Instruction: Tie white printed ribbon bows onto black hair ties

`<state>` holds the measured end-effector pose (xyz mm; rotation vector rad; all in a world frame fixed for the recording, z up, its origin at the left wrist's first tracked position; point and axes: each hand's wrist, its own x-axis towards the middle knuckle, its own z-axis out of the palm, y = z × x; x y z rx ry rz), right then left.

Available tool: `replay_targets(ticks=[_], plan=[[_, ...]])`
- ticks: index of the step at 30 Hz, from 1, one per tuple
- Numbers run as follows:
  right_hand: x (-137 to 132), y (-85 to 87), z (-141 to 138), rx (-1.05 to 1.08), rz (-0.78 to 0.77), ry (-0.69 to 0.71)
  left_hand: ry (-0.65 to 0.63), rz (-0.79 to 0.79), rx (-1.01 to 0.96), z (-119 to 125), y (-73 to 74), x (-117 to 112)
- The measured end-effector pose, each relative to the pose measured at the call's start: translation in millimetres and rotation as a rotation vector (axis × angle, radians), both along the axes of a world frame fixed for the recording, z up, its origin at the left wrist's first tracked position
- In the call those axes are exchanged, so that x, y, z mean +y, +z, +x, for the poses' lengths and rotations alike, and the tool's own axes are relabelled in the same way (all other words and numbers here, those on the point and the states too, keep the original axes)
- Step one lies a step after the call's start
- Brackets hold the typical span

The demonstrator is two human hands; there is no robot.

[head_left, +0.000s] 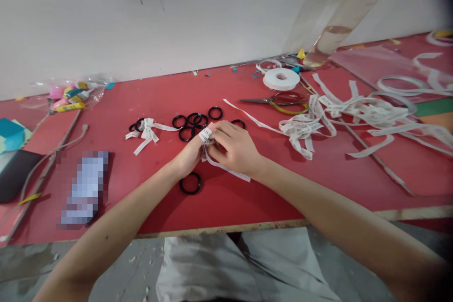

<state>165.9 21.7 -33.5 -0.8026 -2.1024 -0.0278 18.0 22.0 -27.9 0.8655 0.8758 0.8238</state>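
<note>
My left hand [193, 153] and my right hand [235, 146] meet over the red table, both closed on a white printed ribbon [205, 135]. One end of it hangs down to the right below my right hand. Just beyond my fingers lie several black hair ties [194, 119], and a single hair tie [190, 183] rests nearer to me. To the left, a white ribbon bow [148, 131] sits with black hair ties. Whether a hair tie is inside my grip is hidden by my fingers.
Scissors [272, 101] with yellow handles lie behind my right hand, near a white ribbon roll [281, 78]. Loose printed ribbons [304, 125] heap up on the right. A bottle [339, 23] leans against the wall. A blurred phone-like object [85, 188] and a cable [53, 151] are at left.
</note>
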Motion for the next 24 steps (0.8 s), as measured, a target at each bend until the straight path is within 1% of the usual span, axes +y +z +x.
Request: replay_targets(ticks=[3, 6, 13, 18, 24], plan=[[0.5, -1.6, 1.1, 0.015, -0.041, 0.029, -0.035, 0.107, 0.028, 0.6, -1.3, 0.0], [1.1, -2.4, 2.0, 0.021, -0.063, 0.051, -0.044, 0.135, 0.04, 1.1, -1.5, -0.2], [2.7, -2.0, 3.5, 0.03, -0.104, 0.101, -0.037, 0.155, 0.06, 0.7, 0.4, -0.1], [4.0, -3.4, 4.2, 0.041, -0.131, 0.123, -0.03, 0.138, 0.057, 2.1, 1.5, 0.5], [5.8, -4.1, 4.4, 0.027, -0.187, 0.142, 0.014, 0.12, 0.05, 3.5, 0.8, 2.8]])
